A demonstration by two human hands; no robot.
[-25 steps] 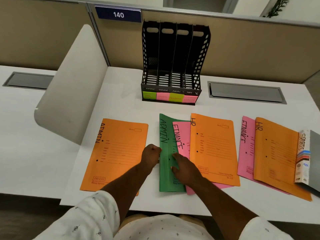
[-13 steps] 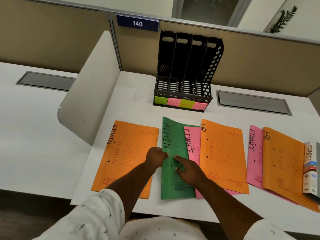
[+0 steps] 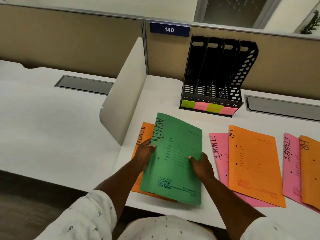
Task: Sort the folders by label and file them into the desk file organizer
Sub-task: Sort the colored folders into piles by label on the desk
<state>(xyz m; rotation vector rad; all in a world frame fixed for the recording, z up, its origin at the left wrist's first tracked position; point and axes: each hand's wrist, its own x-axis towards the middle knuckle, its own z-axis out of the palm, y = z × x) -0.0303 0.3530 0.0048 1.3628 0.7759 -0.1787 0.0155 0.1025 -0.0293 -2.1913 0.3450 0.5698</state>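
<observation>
Green folder: we hold the matte green card folder marked ADMIN (image 3: pixel 174 160) in both hands, tilted and raised over the orange one below it.
Left hand: our left hand (image 3: pixel 144 153) is curled round the folder's spine edge, thumb on the front just under the lettering.
Right hand: our right hand (image 3: pixel 201 166) pinches the opposite long edge, thumb on top, the other fingers hidden beneath.
Orange ADMIN folder: the flat orange card folder marked ADMIN (image 3: pixel 141 135) lies mostly covered by the green one; only its left strip and lower corner show.
Other folders: a pink card folder marked FINANCE (image 3: pixel 218 153) lies partly under an orange card folder marked HR (image 3: pixel 254 163); further right a second pink FINANCE folder (image 3: pixel 290 163) lies partly under a second orange HR folder (image 3: pixel 310 170) cut by the frame edge.
Organizer: the black perforated plastic desk file organizer (image 3: pixel 216 75) stands upright against the partition, four slots, with green and pink sticky labels (image 3: pixel 209 107) along its front lip.
Desk: the smooth white desk top (image 3: pixel 166 101) lies bare between the folders and the organizer.
Divider: a rounded white panel (image 3: pixel 124 90) stands just left of the folders.
</observation>
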